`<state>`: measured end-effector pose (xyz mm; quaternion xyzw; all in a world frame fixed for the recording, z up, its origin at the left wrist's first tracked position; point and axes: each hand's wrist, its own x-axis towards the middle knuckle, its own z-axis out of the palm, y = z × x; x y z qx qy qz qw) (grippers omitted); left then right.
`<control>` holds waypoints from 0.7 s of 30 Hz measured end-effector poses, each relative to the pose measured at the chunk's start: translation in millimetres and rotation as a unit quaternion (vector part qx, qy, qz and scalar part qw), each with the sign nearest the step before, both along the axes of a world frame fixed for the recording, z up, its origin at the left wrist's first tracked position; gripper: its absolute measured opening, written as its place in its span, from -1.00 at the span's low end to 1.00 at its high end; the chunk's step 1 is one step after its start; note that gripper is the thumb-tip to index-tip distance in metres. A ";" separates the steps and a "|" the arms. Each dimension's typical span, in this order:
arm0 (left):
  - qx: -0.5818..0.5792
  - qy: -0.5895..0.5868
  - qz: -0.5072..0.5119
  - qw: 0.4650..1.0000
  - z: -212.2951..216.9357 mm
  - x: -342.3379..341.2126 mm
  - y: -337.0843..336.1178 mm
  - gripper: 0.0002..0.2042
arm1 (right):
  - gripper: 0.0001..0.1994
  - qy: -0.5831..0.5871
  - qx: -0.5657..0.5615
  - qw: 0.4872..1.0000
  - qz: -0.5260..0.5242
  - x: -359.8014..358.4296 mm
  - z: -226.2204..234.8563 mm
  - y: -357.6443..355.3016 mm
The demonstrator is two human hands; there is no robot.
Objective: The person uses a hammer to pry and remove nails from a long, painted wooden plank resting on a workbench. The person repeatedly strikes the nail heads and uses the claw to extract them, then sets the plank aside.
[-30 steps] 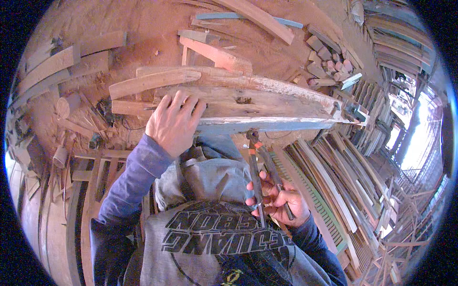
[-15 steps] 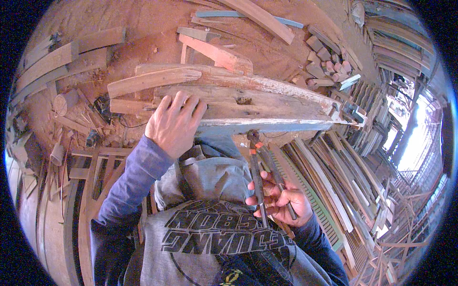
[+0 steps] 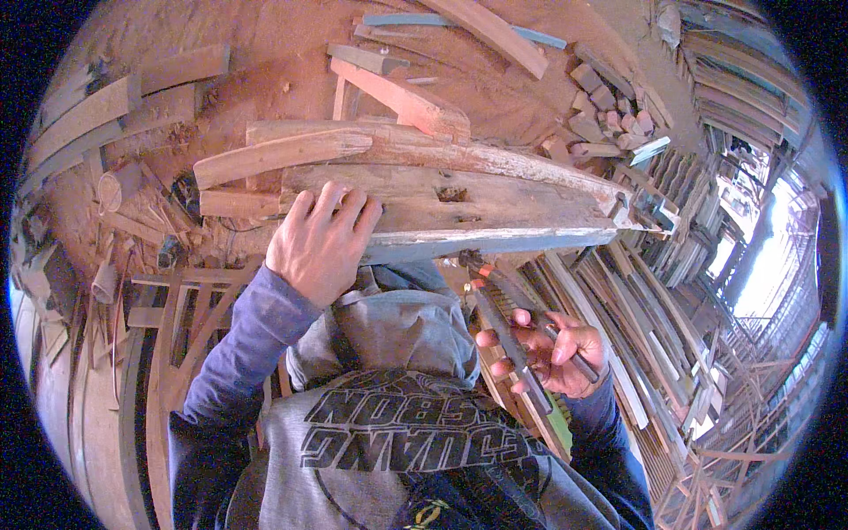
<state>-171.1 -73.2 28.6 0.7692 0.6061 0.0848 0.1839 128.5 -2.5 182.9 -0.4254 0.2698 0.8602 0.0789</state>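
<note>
My left hand (image 3: 320, 246) is bent over the near edge of a weathered wooden beam (image 3: 411, 194), fingertips pressing its upper face. The thumb is hidden. The beam has a dark hole near its middle and a blue-painted near side. My right hand (image 3: 576, 349) is closed around the handles of long pincers (image 3: 488, 307) with dark grips and orange marks near the joint. Their handles are spread apart among my fingers. The jaws point away from me, just off the beam's near edge; whether they touch it I cannot tell.
A curved wood piece (image 3: 283, 152) lies along the beam's far left side, with a pinkish timber (image 3: 402, 93) behind it. Cut blocks (image 3: 596, 110) are heaped at the far right. Stacked boards (image 3: 618, 309) lie to the right, and timber framing (image 3: 177, 327) stands at the left.
My right hand has shifted to the right, swinging the pincers' handles that way and tilting them. The jaws have come slightly toward me. My left hand has moved only a little, staying on the beam.
</note>
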 end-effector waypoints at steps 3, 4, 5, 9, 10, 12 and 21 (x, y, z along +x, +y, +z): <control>-0.008 0.011 -0.007 1.000 0.4 -1.9 0.4 -0.69 | -0.42 -0.043 -0.004 0.999 -0.003 -1.4 -0.9 4.2; -0.037 0.008 -0.010 0.999 0.9 -2.1 0.8 -0.59 | -0.43 -0.047 -0.007 0.999 -0.016 -2.4 -1.1 5.4; -0.066 0.006 -0.013 0.998 1.3 -2.5 1.1 -0.49 | -0.45 -0.051 -0.009 0.998 -0.029 -3.2 -1.5 6.4; -0.034 0.012 -0.002 0.999 3.9 -1.9 3.5 -0.68 | -0.47 -0.045 -0.049 0.993 -0.096 -4.6 -3.6 13.7; -0.031 0.008 0.001 0.999 4.3 -1.9 4.2 -0.68 | -0.47 -0.043 -0.069 0.990 -0.118 -4.4 -4.2 15.8; -0.023 0.005 0.005 1.000 4.8 -2.1 5.1 -0.67 | -0.49 -0.040 -0.106 0.980 -0.162 -3.5 -5.2 19.5; -0.123 -0.006 0.008 0.992 1.0 -1.9 5.3 -0.25 | -0.65 -0.050 -0.108 0.979 -0.166 -3.5 -0.2 27.2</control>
